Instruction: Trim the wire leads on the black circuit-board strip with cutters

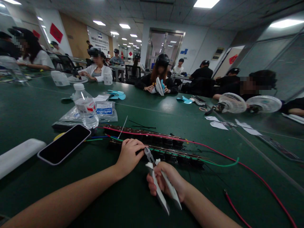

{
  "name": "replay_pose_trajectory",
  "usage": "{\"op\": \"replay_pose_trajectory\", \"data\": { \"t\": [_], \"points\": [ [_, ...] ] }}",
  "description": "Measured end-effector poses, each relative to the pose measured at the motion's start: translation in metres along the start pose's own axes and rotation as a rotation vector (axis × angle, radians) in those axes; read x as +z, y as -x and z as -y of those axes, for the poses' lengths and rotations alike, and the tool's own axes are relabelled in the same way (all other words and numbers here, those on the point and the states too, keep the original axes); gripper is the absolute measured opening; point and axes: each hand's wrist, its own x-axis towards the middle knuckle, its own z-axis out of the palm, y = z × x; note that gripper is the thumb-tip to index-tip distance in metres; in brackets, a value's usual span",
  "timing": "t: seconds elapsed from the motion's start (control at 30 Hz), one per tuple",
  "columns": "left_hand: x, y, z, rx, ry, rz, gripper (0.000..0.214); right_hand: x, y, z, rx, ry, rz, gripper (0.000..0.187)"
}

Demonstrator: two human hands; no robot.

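My right hand (163,180) is wrapped round a pair of diagonal cutters (150,156) with white and grey handles, its jaws pointing up and left. The cutter tip is close to the fingertips of my left hand (130,155). Those fingers are bent together over the nearer black strip (175,155); what they pinch is hidden. A green wire (220,165) runs along this strip and out past its right end. Behind it lies a second black strip (142,133), with a red wire (197,143) along it. A pale cable tie (123,127) sticks up by my left hand.
Left of my hands lie a phone (65,144) and a white oblong object (19,155); a water bottle (85,106) stands behind. A short red cable (234,205) is at front right. Across the table (133,202), people handle fan parts; fan cages (264,104) lie at right.
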Motion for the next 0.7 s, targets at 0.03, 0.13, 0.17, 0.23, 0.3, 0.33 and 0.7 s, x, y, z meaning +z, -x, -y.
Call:
{"op": "replay_pose_trajectory", "data": {
  "t": [0.03,0.13,0.17,0.23,0.3,0.33,0.7],
  "points": [
    [0.0002,0.0001,0.0006,0.000,0.000,0.000,0.014,-0.0004,0.0001,-0.0002,-0.007,0.009,0.007,0.012],
    [0.0008,0.0002,0.0021,0.002,0.002,0.003,0.018,-0.0029,0.0012,-0.0010,-0.027,0.040,0.052,0.016],
    [0.0008,0.0002,0.0023,0.002,0.004,0.004,0.019,-0.0038,0.0019,-0.0013,-0.035,0.042,0.067,0.018],
    [0.0004,0.0001,0.0018,0.000,0.006,0.005,0.019,-0.0051,0.0039,-0.0014,-0.054,0.022,0.092,0.023],
    [-0.0001,0.0000,0.0009,-0.001,0.002,0.003,0.017,-0.0053,0.0061,-0.0009,-0.070,-0.015,0.117,0.025],
    [-0.0003,-0.0001,0.0005,-0.001,-0.001,0.003,0.016,-0.0051,0.0070,-0.0003,-0.073,-0.030,0.131,0.024],
    [0.0010,-0.0002,0.0021,0.004,-0.011,-0.009,0.014,-0.0014,0.0078,0.0038,-0.069,-0.130,0.187,0.022]
  ]
}}
